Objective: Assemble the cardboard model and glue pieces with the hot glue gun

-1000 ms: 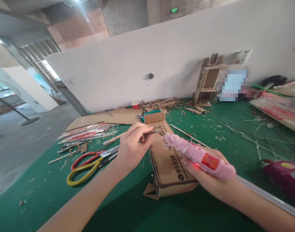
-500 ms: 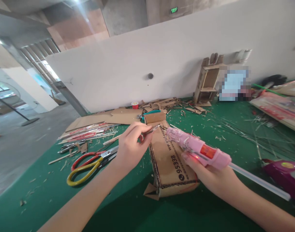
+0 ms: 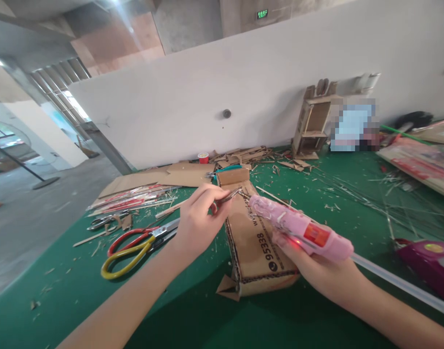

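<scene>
My right hand (image 3: 312, 264) is wrapped round a pink glue gun (image 3: 298, 224), with a long glue stick (image 3: 400, 281) jutting from its back and a small red light lit. The gun's metal nozzle points left, at the end of a small strip of corrugated cardboard (image 3: 233, 195). That strip is pinched between the thumb and fingers of my left hand (image 3: 202, 220). Below both hands lies a long cardboard box piece (image 3: 256, 247) with black printing and a raised flap at its far end. Whether the nozzle touches the strip I cannot tell.
Red-and-yellow-handled scissors (image 3: 134, 247) lie left of my left hand. Teal-handled pliers (image 3: 227, 168) rest beyond the box. Cardboard scraps (image 3: 244, 156) and a small cardboard shelf (image 3: 311, 123) stand along the white wall. A purple tool (image 3: 427, 264) sits at right.
The glue gun has shifted slightly right and down, its nozzle now showing beside the strip's tip. My left hand has hardly moved.
</scene>
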Demonstrator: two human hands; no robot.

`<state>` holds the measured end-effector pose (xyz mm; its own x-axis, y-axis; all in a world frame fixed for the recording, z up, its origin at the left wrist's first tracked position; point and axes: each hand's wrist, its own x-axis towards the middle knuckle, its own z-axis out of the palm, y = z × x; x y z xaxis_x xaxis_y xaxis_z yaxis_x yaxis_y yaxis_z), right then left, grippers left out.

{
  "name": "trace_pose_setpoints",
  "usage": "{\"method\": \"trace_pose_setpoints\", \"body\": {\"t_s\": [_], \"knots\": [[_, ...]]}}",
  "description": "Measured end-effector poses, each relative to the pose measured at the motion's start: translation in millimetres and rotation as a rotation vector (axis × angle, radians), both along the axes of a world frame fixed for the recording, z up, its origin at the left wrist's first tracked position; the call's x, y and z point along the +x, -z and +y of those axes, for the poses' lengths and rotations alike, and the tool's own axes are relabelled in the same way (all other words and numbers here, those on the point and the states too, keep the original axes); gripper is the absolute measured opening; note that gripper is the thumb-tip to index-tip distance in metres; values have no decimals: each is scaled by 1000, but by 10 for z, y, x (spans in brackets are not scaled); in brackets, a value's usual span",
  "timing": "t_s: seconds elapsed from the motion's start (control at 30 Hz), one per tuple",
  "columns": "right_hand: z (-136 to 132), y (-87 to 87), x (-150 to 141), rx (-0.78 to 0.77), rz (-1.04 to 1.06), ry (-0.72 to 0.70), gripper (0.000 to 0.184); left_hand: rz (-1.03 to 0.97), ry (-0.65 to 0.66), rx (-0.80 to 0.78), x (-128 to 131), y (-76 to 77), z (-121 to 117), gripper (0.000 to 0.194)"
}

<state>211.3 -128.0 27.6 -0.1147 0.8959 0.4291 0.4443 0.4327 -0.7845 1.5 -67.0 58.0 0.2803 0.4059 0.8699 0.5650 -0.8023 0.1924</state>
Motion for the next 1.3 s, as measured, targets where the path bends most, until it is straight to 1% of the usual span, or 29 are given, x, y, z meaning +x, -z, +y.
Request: {"method": "trace_pose_setpoints", "body": {"t_s": [0.2,0.33,0.5,0.6,0.73,1.03,1.2,1.3], "knots": [[0,18,-8,3,43,8,22,1,-8,-8,-3,10,9,6],[11,-2,-11,13,34,10,18,3,-2,-3,-10,24,14,7],[12,-37,-32,39,37,75,23,7,-6,-7,-19,26,9,7],[16,-38,-35,40,43,61,23,2,-8,-4,-18,22,7,6],[26,-27,-24,38,53,53,20,-6,1,9,-9,20,8,7],[11,27,-25,15,82,73,21,-4,-11,-16,-22,29,15,7],[8,37,-42,6,77,91,22,2,9,-4,-7,19,12,6],[4,58,-34,-13,68,60,21,0,16,-11,-5,18,9,7]]}}
